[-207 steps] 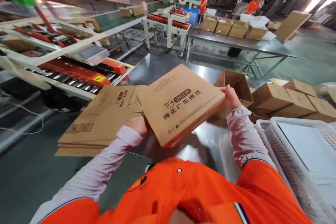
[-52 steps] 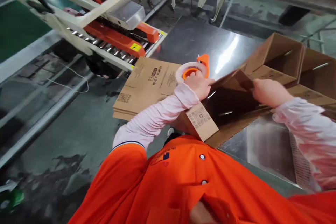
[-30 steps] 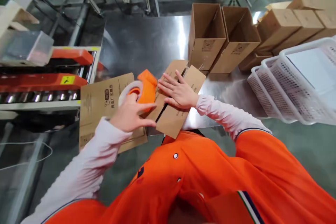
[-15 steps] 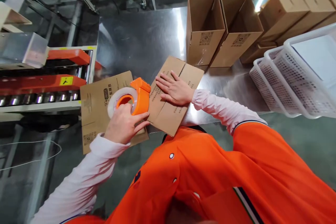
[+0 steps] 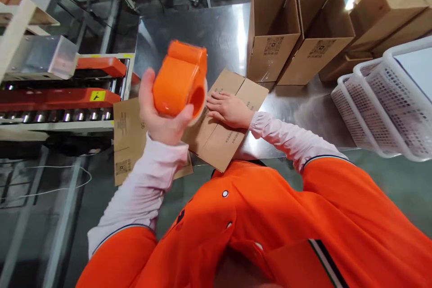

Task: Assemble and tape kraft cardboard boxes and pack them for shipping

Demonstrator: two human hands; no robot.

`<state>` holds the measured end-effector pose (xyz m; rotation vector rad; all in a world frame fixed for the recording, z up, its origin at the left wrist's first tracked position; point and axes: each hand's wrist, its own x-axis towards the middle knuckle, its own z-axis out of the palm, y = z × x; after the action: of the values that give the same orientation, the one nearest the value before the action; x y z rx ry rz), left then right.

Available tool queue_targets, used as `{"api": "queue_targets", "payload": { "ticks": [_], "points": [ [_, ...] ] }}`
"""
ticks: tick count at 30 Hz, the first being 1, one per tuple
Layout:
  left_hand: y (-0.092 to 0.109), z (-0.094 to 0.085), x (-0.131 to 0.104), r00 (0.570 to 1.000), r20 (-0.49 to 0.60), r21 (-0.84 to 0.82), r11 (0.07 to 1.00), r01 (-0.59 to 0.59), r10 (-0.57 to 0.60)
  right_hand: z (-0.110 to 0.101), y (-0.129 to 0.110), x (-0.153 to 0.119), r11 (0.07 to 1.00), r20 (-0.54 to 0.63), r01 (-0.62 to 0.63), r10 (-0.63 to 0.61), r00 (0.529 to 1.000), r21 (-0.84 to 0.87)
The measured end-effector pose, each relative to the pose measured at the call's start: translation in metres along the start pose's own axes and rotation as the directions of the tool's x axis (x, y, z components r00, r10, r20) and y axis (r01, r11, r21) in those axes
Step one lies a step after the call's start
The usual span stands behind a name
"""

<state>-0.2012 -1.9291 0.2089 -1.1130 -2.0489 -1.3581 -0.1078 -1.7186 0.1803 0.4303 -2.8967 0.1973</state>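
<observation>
An orange tape dispenser (image 5: 177, 82) is gripped in my left hand (image 5: 162, 119), raised over the left part of the work surface. Its roll of tape is mostly hidden behind the orange body. My right hand (image 5: 230, 110) lies flat, fingers stretched out, on a brown cardboard carton (image 5: 224, 137) with printed lines and a seam across its top. Under my left hand, a flat piece of printed cardboard (image 5: 125, 135) sticks out at the table's left edge, partly covered by my forearm.
Two open-topped cartons (image 5: 274, 56) stand side by side at the back of the metal table (image 5: 189, 27). White plastic baskets (image 5: 374, 108) are nested at the right, with more cartons (image 5: 384, 4) behind. A roller conveyor with red rails (image 5: 60, 101) borders the left.
My left hand has lifted the tape dispenser up and away from the carton's left edge, turning it over. My right hand stays flat on the carton. The view has shifted slightly.
</observation>
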Motion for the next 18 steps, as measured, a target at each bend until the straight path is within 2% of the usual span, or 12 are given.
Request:
{"api": "queue_targets", "payload": {
  "ticks": [2, 4, 6, 8, 10, 12, 15, 16, 18],
  "points": [
    [-0.015, 0.026, 0.027, 0.998, 0.011, 0.099, 0.993, 0.062, -0.063, -0.001, 0.005, -0.001, 1.0, 0.017, 0.031, -0.031, 0.999, 0.002],
    [-0.022, 0.05, 0.045, 0.987, 0.054, 0.124, 0.982, 0.142, -0.149, 0.0, 0.011, -0.001, 0.996, 0.027, 0.086, -0.087, 0.996, 0.022],
    [-0.021, 0.07, 0.051, 0.97, 0.065, 0.092, 0.969, 0.229, -0.235, 0.005, 0.019, -0.001, 0.986, -0.005, 0.154, -0.154, 0.988, 0.063],
    [-0.015, 0.079, 0.048, 0.96, 0.026, 0.042, 0.96, 0.276, -0.277, 0.012, 0.025, 0.0, 0.974, -0.075, 0.206, -0.199, 0.977, 0.097],
    [-0.012, 0.073, 0.039, 0.973, -0.045, -0.008, 0.974, 0.227, -0.227, 0.018, 0.029, 0.001, 0.966, -0.149, 0.237, -0.22, 0.964, 0.108],
    [-0.015, 0.054, 0.026, 0.986, -0.146, -0.038, 0.996, 0.079, -0.084, 0.021, 0.029, 0.002, 0.963, -0.187, 0.247, -0.224, 0.956, 0.11],
    [-0.025, 0.019, -0.01, 0.943, -0.295, 0.036, 0.988, -0.149, 0.153, 0.021, 0.026, 0.003, 0.968, -0.19, 0.23, -0.208, 0.96, 0.105],
    [-0.027, 0.01, -0.026, 0.925, -0.334, 0.067, 0.984, -0.167, 0.18, 0.02, 0.025, 0.004, 0.97, -0.185, 0.222, -0.202, 0.962, 0.097],
    [-0.026, 0.002, -0.061, 0.944, -0.303, 0.166, 0.983, -0.081, 0.129, 0.018, 0.022, 0.004, 0.976, -0.173, 0.206, -0.192, 0.966, 0.069]
  ]
}}
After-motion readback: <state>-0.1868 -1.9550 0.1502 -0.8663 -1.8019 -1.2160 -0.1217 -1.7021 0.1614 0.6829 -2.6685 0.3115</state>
